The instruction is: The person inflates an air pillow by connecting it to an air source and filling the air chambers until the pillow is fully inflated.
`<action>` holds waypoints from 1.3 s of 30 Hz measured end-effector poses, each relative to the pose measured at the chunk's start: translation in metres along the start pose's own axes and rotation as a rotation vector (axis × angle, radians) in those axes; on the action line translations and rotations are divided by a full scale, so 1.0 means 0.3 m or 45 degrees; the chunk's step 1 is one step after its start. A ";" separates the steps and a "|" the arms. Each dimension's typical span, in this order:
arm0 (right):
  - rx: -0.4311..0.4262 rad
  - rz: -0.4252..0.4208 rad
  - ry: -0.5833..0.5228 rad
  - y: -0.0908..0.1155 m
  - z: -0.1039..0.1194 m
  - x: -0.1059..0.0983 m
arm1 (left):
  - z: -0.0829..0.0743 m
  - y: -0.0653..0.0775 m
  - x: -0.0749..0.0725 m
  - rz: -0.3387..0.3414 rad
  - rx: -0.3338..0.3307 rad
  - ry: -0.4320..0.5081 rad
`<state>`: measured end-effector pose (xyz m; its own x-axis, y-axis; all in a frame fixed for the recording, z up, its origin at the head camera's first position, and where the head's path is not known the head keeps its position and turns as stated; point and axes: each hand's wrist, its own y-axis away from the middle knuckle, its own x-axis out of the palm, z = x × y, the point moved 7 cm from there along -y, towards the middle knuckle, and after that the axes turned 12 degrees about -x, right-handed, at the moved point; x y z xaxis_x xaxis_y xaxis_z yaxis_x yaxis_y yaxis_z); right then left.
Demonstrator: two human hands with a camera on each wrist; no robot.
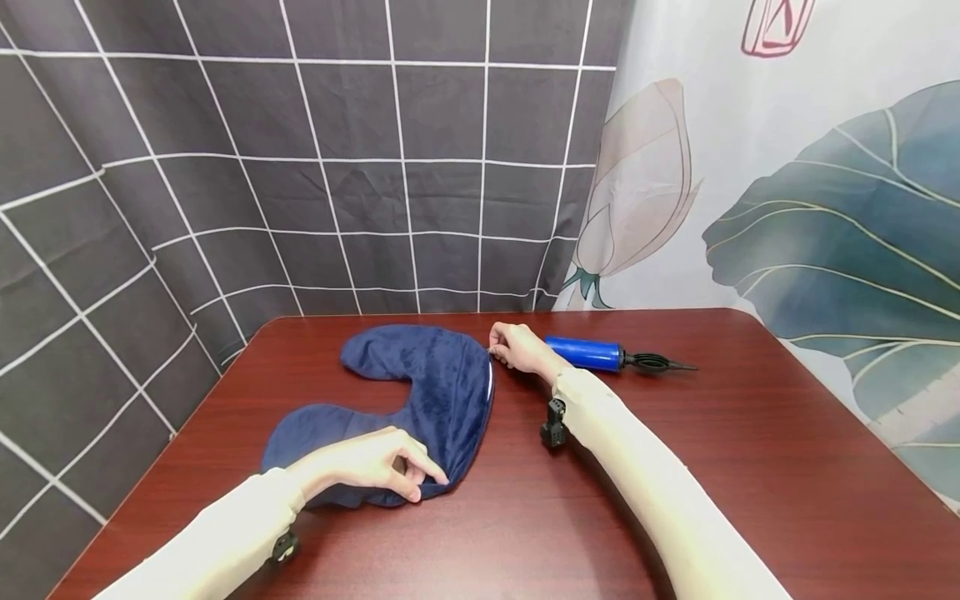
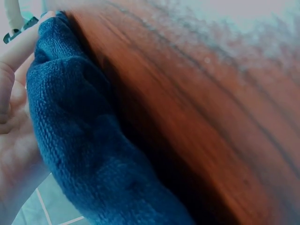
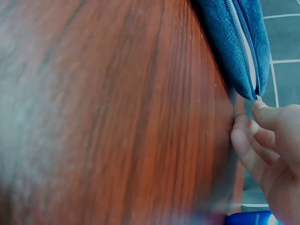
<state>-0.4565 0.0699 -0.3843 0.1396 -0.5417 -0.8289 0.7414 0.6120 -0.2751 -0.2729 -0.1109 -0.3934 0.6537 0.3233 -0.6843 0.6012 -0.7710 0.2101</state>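
A navy-blue, plush U-shaped neck pillow (image 1: 450,392) lies flat on the table, its opening facing left. My left hand (image 1: 371,460) reaches over its near arm and pinches the edge at the near right corner with thumb and fingers. At the far right edge, my right hand (image 1: 522,348) pinches the small pull at the end of a zipper (image 3: 243,42). The zipper is partly undone, and a white strip shows between its teeth in the right wrist view. In the left wrist view the plush fabric (image 2: 93,136) runs alongside the left palm.
A blue hand pump (image 1: 585,353) with a black ribbed end lies just beyond the right wrist. The reddish-brown wooden table (image 1: 750,433) has its far edge against a dark grid-patterned curtain (image 1: 442,200) and a flower-printed one (image 1: 660,192).
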 end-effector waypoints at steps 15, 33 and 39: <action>0.091 -0.061 0.114 0.005 0.020 -0.002 | -0.001 0.002 0.001 0.026 -0.001 0.006; -0.022 -0.052 -0.062 0.093 0.033 -0.021 | -0.027 0.008 0.001 0.040 -0.001 0.036; -0.093 -0.019 -0.054 0.109 0.081 -0.014 | -0.034 -0.014 -0.010 -0.095 -0.094 -0.027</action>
<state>-0.4167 0.0781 -0.3781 0.1578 -0.5742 -0.8034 0.6943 0.6430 -0.3232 -0.2726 -0.1032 -0.3852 0.5966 0.3657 -0.7144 0.6804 -0.7025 0.2086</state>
